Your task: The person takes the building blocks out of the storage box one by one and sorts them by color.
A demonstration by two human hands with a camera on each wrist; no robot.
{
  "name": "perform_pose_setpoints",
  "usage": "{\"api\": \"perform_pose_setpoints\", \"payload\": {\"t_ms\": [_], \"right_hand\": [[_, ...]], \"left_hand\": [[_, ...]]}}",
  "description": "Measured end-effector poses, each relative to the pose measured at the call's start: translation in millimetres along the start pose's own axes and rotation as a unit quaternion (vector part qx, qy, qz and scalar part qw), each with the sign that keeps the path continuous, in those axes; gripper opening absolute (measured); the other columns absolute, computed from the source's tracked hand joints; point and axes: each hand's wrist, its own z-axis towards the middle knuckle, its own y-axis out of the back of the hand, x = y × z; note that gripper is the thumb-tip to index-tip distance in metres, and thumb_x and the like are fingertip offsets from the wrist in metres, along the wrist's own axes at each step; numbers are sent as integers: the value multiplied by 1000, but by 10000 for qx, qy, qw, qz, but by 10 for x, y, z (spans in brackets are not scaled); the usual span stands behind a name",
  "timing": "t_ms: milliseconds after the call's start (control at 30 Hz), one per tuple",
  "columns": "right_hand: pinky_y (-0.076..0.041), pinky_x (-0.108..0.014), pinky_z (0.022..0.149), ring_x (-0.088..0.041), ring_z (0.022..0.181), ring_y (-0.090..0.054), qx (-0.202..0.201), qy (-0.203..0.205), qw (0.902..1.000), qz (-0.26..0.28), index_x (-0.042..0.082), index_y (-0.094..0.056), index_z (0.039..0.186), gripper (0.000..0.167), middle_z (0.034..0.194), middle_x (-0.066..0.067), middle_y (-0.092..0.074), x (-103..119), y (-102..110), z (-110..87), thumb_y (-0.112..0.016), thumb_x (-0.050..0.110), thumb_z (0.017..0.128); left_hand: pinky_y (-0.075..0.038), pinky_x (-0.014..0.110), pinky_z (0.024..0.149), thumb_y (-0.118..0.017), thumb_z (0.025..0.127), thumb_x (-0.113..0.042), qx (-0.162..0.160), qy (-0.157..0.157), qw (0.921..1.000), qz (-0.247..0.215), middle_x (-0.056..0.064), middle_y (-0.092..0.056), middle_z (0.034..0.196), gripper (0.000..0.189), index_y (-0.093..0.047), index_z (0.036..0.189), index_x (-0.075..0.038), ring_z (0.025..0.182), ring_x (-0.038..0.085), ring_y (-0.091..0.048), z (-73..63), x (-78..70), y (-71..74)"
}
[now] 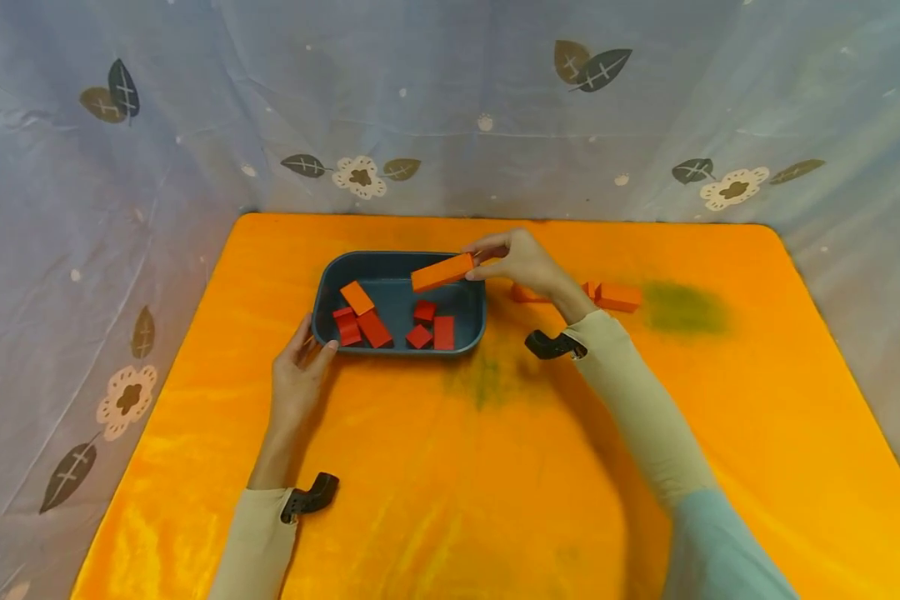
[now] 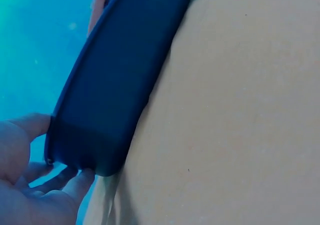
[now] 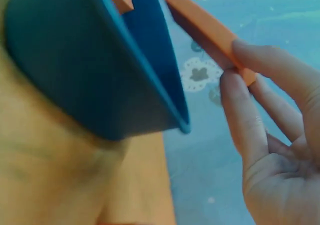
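A dark blue plastic tub [image 1: 401, 352] with rounded corners stands on the table. Over its right part, my right hand [image 1: 521, 262] pinches a long orange block [image 1: 442, 272] by one end between thumb and fingers. In the right wrist view the orange block [image 3: 202, 27] slants above the tub's rim [image 3: 145, 70]. My left hand [image 1: 300, 375] holds the tub's near left corner, the thumb at the rim and the fingers along the end wall. Inside lie several red blocks [image 1: 443, 332] and a shorter orange block [image 1: 357, 297].
Right of the tub, partly hidden behind my right wrist, more orange blocks [image 1: 618, 297] lie on the orange tablecloth [image 1: 435, 467]. A patterned grey curtain [image 1: 450, 108] hangs along the table's back and sides. Greenish stains [image 1: 686, 308] mark the cloth.
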Motion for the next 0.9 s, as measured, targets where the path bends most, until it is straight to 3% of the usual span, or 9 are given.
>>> {"api": "perform_pose_setpoints", "payload": {"t_ms": [100, 367, 533, 767, 900], "right_hand": [[-54, -41, 93, -21, 105, -62, -152, -62, 9992, 373, 7, -70, 122, 42, 118, -8, -68, -66, 47, -62, -81, 13, 81], [-54, -28, 94, -20, 113, -60, -629, 43, 9933, 964, 0, -65, 127, 47, 128, -10, -64, -275, 271, -334, -78, 7, 83], [-52, -23, 94, -16, 116, -58, -913, -138, 9914, 927, 0, -62, 130, 50, 131, -6, -63, -415, 477, -534, -78, 9, 84], [-51, -17, 91, -23, 122, -56, -1341, -303, 9871, 822, 1, -61, 132, 50, 124, 0, -66, -590, 785, -833, -77, 12, 86], [-50, -14, 89, -15, 115, -57, -1543, -294, 9840, 843, 3, -62, 131, 47, 121, 4, -67, -685, 952, -1019, -76, 12, 87]], "left_hand": [[-34, 34, 114, -63, 96, -15, -30, -42, 10000, 69, 8, -35, 155, 65, -32, 153, -6, 141, 23, -36, 2, -20, 8], [-36, 29, 112, -63, 97, -17, 34, -57, 9999, 149, 6, -33, 156, 67, -30, 153, -6, 141, 22, -36, -2, -18, 19], [-35, 29, 113, -64, 97, -19, -8, 12, 9997, 249, 5, -33, 157, 67, -30, 154, -7, 141, 21, -36, -17, 2, 24], [-35, 32, 114, -64, 97, -19, -3, -10, 9998, 219, 6, -34, 156, 66, -31, 153, -8, 141, 23, -36, -38, 4, 11], [-35, 31, 113, -64, 97, -19, -49, 18, 9997, 236, 5, -35, 156, 67, -31, 153, -8, 140, 22, -37, -43, -4, 2]]}}
